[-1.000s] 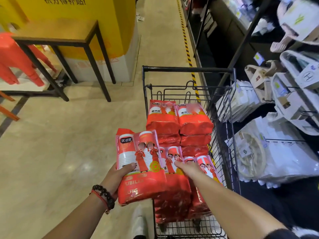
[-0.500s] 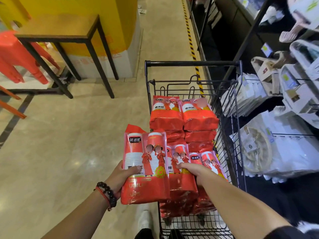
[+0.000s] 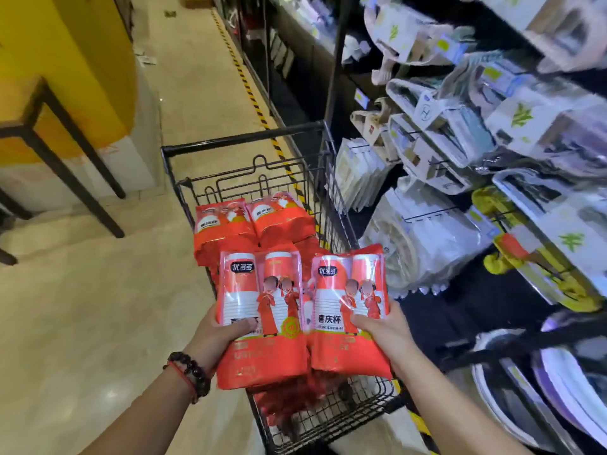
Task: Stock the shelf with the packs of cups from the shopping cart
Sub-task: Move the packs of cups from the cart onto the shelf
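A black wire shopping cart (image 3: pixel 241 139) stands in front of me with several red packs of cups (image 3: pixel 253 221) stacked inside. My left hand (image 3: pixel 218 336) grips one red pack of cups (image 3: pixel 262 310) by its lower left side, lifted above the cart. My right hand (image 3: pixel 384 330) grips a second red pack (image 3: pixel 351 300) by its right side, beside the first one. Both packs are upright with printed fronts facing me. The shelf (image 3: pixel 460 290) runs along the right.
The shelf on the right carries hanging white bagged goods (image 3: pixel 423 238) on hooks and plates (image 3: pixel 558 385) low down. A dark-legged table (image 3: pixel 49 133) and a yellow pillar (image 3: pixel 82 60) stand on the left. A yellow-black floor stripe (image 3: pixel 243 80) runs along the shelf base.
My right hand has taken hold of a second pack and lifted it out of the cart. The left pack has risen slightly. The view has swung right toward the shelf.
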Available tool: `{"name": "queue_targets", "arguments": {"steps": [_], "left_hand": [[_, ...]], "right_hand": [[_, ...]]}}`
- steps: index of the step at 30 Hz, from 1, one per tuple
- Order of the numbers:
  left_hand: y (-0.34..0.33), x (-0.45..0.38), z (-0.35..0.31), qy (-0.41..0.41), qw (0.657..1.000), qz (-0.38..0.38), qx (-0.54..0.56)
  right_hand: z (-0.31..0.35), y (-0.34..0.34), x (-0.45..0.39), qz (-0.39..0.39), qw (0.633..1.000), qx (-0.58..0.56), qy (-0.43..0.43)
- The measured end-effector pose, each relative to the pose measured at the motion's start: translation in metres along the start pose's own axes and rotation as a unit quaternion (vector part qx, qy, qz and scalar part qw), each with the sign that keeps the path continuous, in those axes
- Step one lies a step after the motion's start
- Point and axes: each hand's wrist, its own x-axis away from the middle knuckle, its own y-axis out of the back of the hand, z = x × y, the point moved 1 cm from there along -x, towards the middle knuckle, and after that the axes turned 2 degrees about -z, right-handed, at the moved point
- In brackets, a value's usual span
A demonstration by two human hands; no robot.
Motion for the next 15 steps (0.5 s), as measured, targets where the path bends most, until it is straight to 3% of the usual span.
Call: {"name": "queue_targets", "arguments": {"steps": [7, 15], "left_hand": [[-0.072, -0.012, -0.022, -0.092, 0.976, 0.132, -0.146], [-0.175, 0.025, -0.003, -0.132, 0.934, 0.251, -0.217]], "right_hand": [[-0.001, 0.086, 0.106, -0.215, 0.973, -0.047, 0.076], [-0.056, 0.158, 0.242, -0.399, 0.909, -0.095, 0.072]]}}
